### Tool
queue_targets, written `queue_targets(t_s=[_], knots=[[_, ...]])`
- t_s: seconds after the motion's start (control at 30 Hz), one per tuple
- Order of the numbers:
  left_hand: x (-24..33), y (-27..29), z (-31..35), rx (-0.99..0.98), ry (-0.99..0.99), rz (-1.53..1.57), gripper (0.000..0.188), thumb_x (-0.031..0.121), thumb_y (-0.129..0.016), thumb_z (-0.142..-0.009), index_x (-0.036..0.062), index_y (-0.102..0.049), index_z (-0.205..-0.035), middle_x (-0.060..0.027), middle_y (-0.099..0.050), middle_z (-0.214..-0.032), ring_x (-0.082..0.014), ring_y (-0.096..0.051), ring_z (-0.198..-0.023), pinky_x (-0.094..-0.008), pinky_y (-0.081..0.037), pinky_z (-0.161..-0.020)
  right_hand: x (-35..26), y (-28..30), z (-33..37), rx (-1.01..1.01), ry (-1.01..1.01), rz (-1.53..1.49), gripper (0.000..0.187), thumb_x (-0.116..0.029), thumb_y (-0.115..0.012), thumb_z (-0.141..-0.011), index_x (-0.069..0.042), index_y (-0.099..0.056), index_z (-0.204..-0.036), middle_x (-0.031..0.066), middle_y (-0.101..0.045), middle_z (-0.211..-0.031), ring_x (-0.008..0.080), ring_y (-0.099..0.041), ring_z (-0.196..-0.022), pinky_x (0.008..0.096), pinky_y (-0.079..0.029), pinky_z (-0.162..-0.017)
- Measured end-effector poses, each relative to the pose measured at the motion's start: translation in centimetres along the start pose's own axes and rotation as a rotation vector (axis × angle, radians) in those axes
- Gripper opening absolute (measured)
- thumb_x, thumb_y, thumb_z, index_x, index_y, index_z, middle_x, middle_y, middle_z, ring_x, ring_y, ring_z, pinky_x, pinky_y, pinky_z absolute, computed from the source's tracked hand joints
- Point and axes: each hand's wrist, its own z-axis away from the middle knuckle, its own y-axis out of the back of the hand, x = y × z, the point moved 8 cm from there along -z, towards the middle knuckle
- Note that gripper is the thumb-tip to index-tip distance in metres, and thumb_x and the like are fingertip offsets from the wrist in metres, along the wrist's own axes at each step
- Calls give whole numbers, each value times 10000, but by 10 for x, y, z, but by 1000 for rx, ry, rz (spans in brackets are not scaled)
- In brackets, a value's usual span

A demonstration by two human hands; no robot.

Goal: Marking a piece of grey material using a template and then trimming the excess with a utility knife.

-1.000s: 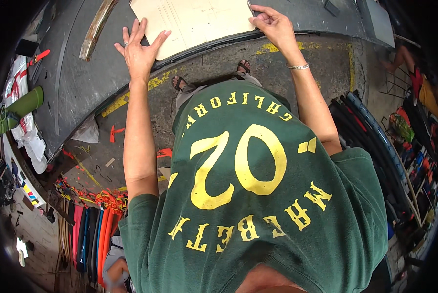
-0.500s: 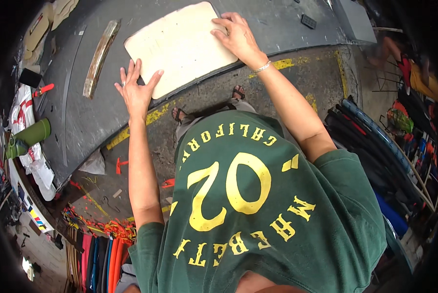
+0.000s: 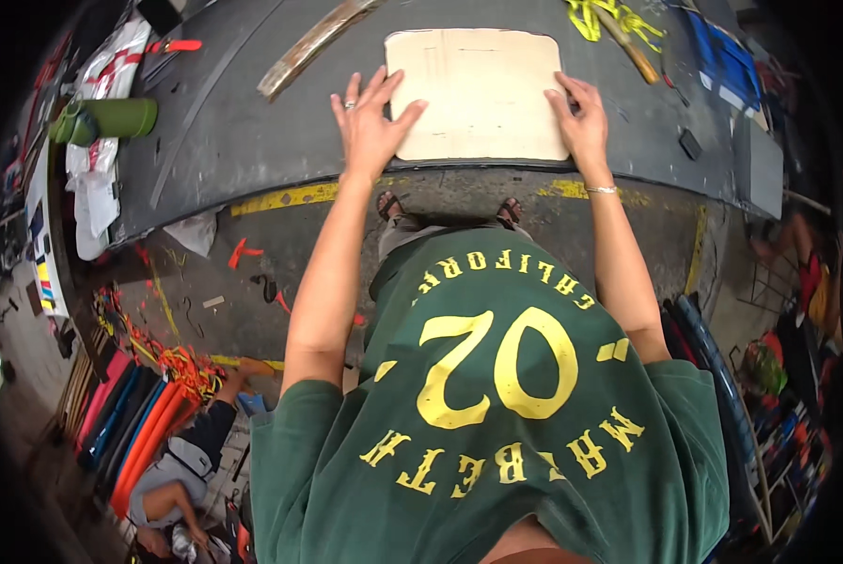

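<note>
A flat cream panel [image 3: 478, 103] with rounded corners and a few faint marks lies on the dark worktable [image 3: 243, 141], close to its near edge. My left hand [image 3: 372, 127] is at the panel's left side, fingers spread, with the thumb and fingertips over its edge. On the opposite side my right hand [image 3: 583, 122] rests with its thumb and fingertips at the panel's right edge, the fingers loosely bent and apart. Neither hand wraps around the panel.
A worn wooden strip [image 3: 313, 49] lies left of the panel. Yellow-green straps [image 3: 614, 21], a wooden-handled tool [image 3: 633, 52] and a small black block [image 3: 689, 143] lie to the right. A green cylinder [image 3: 120, 118] sits far left. Another person [image 3: 181, 465] is low at left, beside coloured rolls [image 3: 144, 428].
My view has swung, so the panel now appears squarer and further right. My right hand has come down from its upper right corner to its right edge; my left hand stays at the left side.
</note>
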Motion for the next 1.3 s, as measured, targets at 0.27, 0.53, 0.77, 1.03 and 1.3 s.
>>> queue_targets(t_s=[0.27,0.53,0.77,1.03,1.3], knots=[[2,-15,-2,-58,17,-135,826,764,-636,-812,312,-515,-1493,2,-407,-1608,-368,-210,-1540,-635,-24,-1229,6,5,2,19,14,12,381,-330,-745,-905,-143,-733,-1237,121,-657,-1246,256,-635,-1113,356,-514,-970],[3,-6,0,-122,53,-99,1010,822,-701,-688,246,-518,-1498,-62,-413,-1602,-388,-185,-1543,-631,-14,-1230,7,0,6,61,4,-65,406,-349,-778,-864,-143,-747,-1213,91,-678,-1226,267,-635,-1122,367,-502,-978],[1,-6,-1,-111,56,-87,1017,788,-745,-672,237,-521,-1497,-77,-452,-1577,-395,-206,-1535,-630,-33,-1231,4,3,2,-58,-19,-33,448,-424,-775,-875,-218,-726,-1270,45,-660,-1287,186,-643,-1027,314,-523,-882],[2,-9,-1,-86,7,-81,1052,826,-711,-668,204,-521,-1496,-85,-453,-1574,-409,-224,-1527,-635,-49,-1229,3,6,4,-52,-15,-96,405,-146,-727,-871,-109,-695,-1273,67,-646,-1142,189,-611,-881,303,-508,-798],[1,-8,0,-56,-12,-53,1057,841,-709,-651,184,-559,-1465,-101,-473,-1556,-417,-237,-1520,-639,-42,-1229,16,-2,2,-45,19,-134,417,-129,-731,-863,-109,-695,-1278,56,-641,-1127,161,-594,-851,282,-498,-775]])
